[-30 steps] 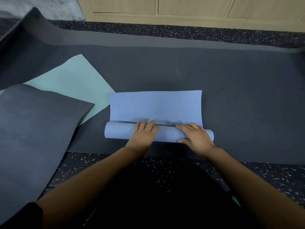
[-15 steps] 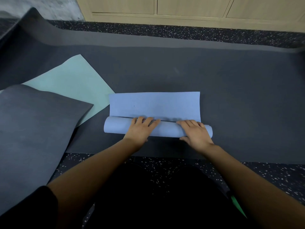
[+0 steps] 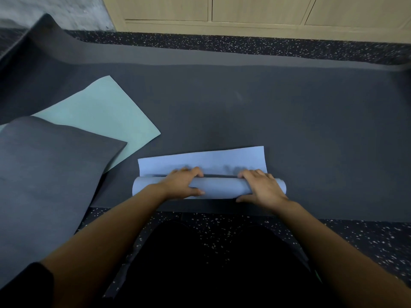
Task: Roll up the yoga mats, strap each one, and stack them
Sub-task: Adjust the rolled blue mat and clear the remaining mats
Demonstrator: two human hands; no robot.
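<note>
- Three mats are spread on a black speckled floor (image 3: pixel 355 236): a big dark mat (image 3: pixel 244 107) in the middle, a green mat (image 3: pixel 100 112) at the left, and a grey mat (image 3: pixel 44 174) lying over part of the green one.
- Light wooden cupboard doors (image 3: pixel 244 10) stand at the far side.
- The blue yoga mat (image 3: pixel 220 188) lies on the big dark mat, near its close edge. Most of it is a fat roll, and a short flat bit sticks out on the far side.
- The left grip (image 3: pixel 182 183) and the right grip (image 3: pixel 262 187) each wrap round the roll, fingers over the top, thumb on the near side.
- Half a second ago the fingers lay flatter on the roll, and the flat bit was longer.
</note>
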